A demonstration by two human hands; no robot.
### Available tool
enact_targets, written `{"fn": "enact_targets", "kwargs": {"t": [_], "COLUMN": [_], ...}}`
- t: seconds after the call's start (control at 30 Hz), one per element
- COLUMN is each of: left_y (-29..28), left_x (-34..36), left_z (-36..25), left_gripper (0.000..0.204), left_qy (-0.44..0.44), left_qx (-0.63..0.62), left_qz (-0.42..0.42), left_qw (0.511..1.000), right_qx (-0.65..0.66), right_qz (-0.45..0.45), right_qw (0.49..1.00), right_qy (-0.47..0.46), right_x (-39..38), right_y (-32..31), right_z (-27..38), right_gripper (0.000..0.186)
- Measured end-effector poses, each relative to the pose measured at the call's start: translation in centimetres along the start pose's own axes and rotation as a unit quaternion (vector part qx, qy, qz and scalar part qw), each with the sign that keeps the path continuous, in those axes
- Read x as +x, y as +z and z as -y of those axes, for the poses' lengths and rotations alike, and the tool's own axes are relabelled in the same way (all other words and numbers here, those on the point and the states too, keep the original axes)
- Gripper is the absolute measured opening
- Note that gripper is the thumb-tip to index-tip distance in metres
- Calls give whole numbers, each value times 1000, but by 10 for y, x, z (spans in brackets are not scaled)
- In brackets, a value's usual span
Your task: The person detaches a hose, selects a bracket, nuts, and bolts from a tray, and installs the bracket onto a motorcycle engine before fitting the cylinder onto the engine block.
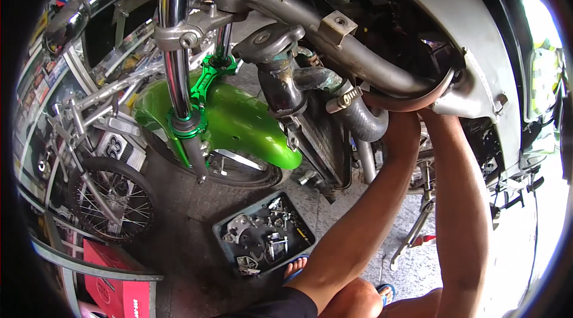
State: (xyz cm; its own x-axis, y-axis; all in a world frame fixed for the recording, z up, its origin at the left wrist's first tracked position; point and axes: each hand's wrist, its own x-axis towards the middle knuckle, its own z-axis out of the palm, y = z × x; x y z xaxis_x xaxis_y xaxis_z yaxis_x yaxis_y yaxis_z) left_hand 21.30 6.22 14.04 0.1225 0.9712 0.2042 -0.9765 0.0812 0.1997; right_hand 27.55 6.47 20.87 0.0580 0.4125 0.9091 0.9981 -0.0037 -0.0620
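Right now, both arms are up inside the stripped motorbike, the left forearm rising from the bottom centre and the right forearm from the lower right. Both wrists vanish behind the brown hose, which curves below the thick metal tube, right of centre and above mid-height. Both hands are hidden back there, so I can't tell whether either is gripping anything or open. Just left of the left wrist, the black hose bends down, a metal clamp around its upper part. Left of centre sits a shiny green fender over the front wheel; below it, bottom centre, a dark tray holds loose metal parts. Over at lower left, a spoked wheel stands above a red box.
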Motion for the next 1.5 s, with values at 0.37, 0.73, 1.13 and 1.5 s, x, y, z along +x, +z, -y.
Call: {"fn": "enact_targets", "kwargs": {"t": [0.37,0.73,1.13,1.5], "left_y": [28,7,9,8], "left_x": [-22,3,-11,-82], "left_z": [-32,-34,-31,-68], "left_gripper": [24,43,37,34], "left_qy": [5,38,113,-76], "left_qx": [203,189,191,403], "left_qz": [9,212,177,212], "left_qw": [979,958,959,887], "right_qx": [-36,497,406,478], "right_qz": [11,-11,80,55], "right_qw": [998,714,818,721], "right_qy": [-50,492,398,498], "right_x": [-5,-34,-56,-114], "right_y": [-32,-97,-90,-132], "right_z": [17,32,10,32], "right_gripper": [37,16,15,60]}}
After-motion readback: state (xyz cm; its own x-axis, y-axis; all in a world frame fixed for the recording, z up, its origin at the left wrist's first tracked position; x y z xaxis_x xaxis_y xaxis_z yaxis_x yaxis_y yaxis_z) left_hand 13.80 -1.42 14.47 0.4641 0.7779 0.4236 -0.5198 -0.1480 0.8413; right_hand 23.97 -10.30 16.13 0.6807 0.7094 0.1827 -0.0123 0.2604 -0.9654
